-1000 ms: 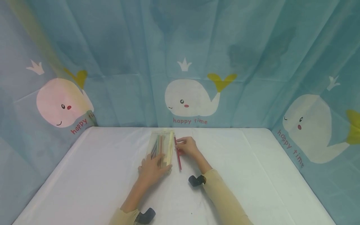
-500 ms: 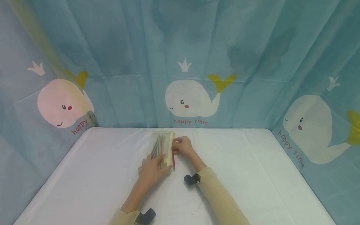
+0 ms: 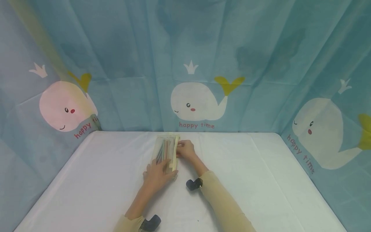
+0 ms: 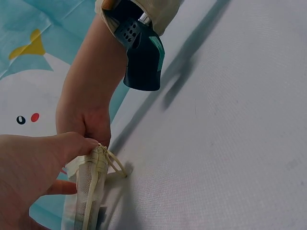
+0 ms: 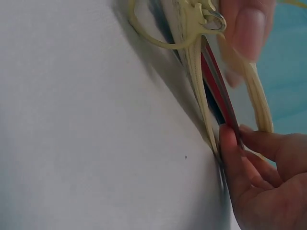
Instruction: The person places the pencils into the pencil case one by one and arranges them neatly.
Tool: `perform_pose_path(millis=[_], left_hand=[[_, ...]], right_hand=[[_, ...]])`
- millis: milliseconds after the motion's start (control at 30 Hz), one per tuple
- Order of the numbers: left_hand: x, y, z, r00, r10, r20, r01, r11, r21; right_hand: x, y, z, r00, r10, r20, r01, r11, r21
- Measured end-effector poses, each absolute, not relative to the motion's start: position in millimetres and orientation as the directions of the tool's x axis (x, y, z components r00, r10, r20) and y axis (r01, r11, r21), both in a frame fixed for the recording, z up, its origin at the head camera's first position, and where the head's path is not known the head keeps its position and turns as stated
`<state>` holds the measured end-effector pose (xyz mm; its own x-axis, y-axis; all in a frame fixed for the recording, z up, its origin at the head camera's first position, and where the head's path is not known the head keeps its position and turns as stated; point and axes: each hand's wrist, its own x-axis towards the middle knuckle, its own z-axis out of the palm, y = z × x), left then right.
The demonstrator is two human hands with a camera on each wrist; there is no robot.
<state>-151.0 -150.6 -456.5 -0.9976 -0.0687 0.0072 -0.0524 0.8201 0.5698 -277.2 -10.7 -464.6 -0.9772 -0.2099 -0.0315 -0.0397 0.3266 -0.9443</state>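
A see-through mesh pencil case (image 3: 158,146) with a pale yellow zip edge lies at the back middle of the table, with several coloured pencils (image 3: 164,148) showing inside. My left hand (image 3: 157,178) grips its near end, fingers across the top and thumb at the zip end, as the left wrist view shows. At the right edge, my right hand (image 3: 186,150) pinches a red pencil (image 5: 217,81) between thumb and fingers. In the right wrist view the zip side gapes, and the red pencil lies inside the gap. The pencil is hidden in the head view.
A yellow cord loop (image 5: 139,33) hangs from the zip end of the case. The white table (image 3: 261,180) stretches to both sides. A blue curtain with whale prints (image 3: 200,101) stands behind its far edge.
My right hand has moved left to the case's edge, bringing the red pencil from beside the case into its opening. The left hand keeps its grip at the near end.
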Motion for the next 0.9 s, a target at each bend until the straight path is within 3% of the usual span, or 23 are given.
perform_pose_path(millis=[433, 900], left_hand=[[-150.5, -150.3, -455.0, -0.998, -0.071, 0.004, -0.056, 0.819, 0.571], [-149.9, -149.8, -454.5, -0.997, -0.074, 0.008, -0.055, 0.810, 0.583]], right_hand=[[-278.0, -18.7, -467.1, -0.971, -0.240, 0.027, -0.119, 0.380, -0.917], [-278.1, -17.3, -471.9, -0.972, -0.236, 0.014, -0.113, 0.412, -0.904]])
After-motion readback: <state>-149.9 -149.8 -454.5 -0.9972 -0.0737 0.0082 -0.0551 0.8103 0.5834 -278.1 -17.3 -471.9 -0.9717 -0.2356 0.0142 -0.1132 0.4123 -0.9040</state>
